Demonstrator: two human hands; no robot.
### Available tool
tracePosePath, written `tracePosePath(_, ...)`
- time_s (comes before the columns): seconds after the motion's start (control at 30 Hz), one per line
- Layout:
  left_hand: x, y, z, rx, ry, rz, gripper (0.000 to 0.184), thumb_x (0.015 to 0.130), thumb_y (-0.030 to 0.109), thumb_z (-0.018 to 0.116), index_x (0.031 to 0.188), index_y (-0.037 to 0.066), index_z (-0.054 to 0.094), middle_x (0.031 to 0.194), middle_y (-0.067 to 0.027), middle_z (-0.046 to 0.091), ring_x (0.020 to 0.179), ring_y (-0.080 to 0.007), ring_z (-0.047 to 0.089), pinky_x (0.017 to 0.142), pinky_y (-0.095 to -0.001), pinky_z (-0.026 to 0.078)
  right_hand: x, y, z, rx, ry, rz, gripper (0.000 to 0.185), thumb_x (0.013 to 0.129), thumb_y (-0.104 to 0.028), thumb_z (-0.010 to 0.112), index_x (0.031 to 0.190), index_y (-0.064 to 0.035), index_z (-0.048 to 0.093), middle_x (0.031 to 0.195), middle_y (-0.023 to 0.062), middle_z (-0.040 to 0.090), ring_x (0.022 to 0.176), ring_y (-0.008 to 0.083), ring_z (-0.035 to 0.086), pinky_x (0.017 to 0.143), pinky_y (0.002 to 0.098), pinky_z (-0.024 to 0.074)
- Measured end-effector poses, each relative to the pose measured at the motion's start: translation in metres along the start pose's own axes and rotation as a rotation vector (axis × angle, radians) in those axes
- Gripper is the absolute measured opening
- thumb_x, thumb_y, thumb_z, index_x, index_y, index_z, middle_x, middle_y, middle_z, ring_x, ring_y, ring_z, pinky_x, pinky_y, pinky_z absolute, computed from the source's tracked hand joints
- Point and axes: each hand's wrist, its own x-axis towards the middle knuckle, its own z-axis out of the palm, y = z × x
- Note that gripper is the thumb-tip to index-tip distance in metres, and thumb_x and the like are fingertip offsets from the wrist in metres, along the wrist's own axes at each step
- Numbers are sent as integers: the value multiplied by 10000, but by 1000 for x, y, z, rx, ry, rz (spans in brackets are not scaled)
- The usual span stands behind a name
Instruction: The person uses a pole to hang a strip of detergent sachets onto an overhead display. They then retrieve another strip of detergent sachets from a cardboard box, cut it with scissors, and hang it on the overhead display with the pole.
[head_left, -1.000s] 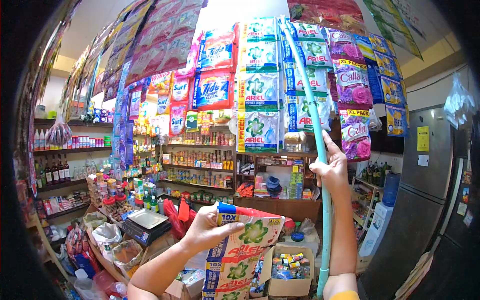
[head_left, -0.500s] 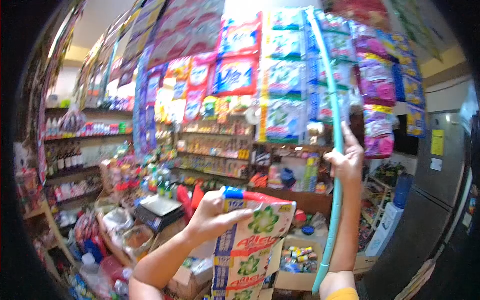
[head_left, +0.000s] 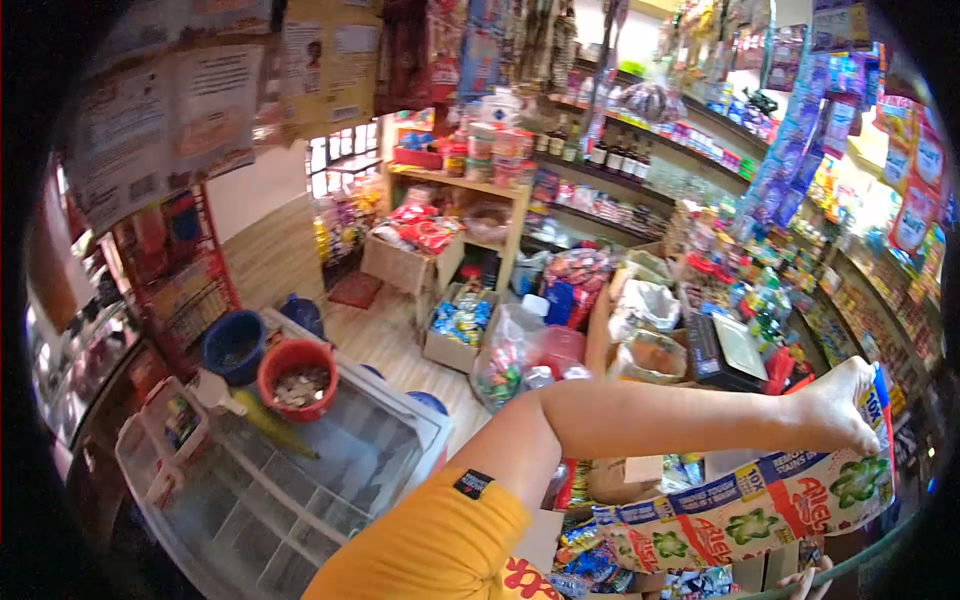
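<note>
Red, blue and cream, a strip of Ariel sachets [head_left: 745,522] is extending across the lower right, its panels displaying "ARIEL", "10X" and "REMOVES TOUGH STAINS IN 1 WASH". Surf packets [head_left: 912,220] are hanging at upper right; the print on the hanging packets [head_left: 130,135] at upper left is appearing too small to read. A black label [head_left: 473,484] is marking the yellow sleeve [head_left: 430,540].

The left arm is bending at the elbow, its forearm running nearly level to the right. The left hand [head_left: 838,408] is closing on the strip's upper end, thumb and fingers pinching its edge. The right hand [head_left: 806,582] is showing only some fingers at the bottom edge, beside a green pole [head_left: 878,553]; its opening and grip cannot be told.

The forearm and sleeve are partly blocking the boxes below and the corner of a glass-topped case [head_left: 300,500]. A red bucket [head_left: 298,382] and a blue bucket [head_left: 233,345] are standing at the case's far end. A weighing scale [head_left: 738,350] is resting beyond the forearm.
</note>
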Motion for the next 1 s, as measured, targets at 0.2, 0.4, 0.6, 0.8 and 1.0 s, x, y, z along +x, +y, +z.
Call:
tracePosePath(0.2, 8, 10, -10, 295, 181, 80, 219, 570, 139, 702, 707, 7, 595, 645, -78, 599, 634, -117, 549, 605, -300, 454, -42, 63, 25, -22, -86, 87, 185, 885, -165, 508, 999, -21, 530, 680, 34, 487, 564, 82, 419, 480, 229, 357)
tracePosePath(0.4, 25, 10, -12, 173, 143, 149, 160, 548, 96, 685, 637, -13, 610, 580, -76, 594, 559, -101, 547, 545, -279, 455, -82, 116, 22, -35, -158, 84, 210, 870, -174, 534, 965, 13, 547, 692, 50, 531, 566, 131, 469, 515, 262, 404)
tracePosePath(0.6, 31, 13, -14, 14, 90, 101, 153, 601, 107, 731, 676, 26, 624, 617, -34, 596, 555, -99, 534, 544, -258, 441, -132, 187, 33, 340, -236, 280, 286, 872, -254, 449, 1057, -43, 505, 645, 10, 485, 521, 94, 438, 461, 224, 380)
tracePosePath(0.8, 42, 22, -17, -269, -57, -118, 138, 735, 106, 659, 817, 8, 608, 730, -70, 623, 596, -147, 613, 559, -282, 515, -160, 178, 10, 429, -45, 466, 512, 814, -548, 493, 857, -41, 539, 612, 0, 448, 497, 86, 434, 408, 206, 347)
tracePosePath(1.0, 55, 20, 6, -433, -227, -92, 187, 820, 122, 592, 926, -32, 599, 846, -112, 649, 704, -175, 652, 650, -294, 542, -176, 167, -17, 343, 24, 368, 600, 744, -630, 541, 802, -34, 501, 575, 14, 443, 455, 101, 432, 414, 228, 346)
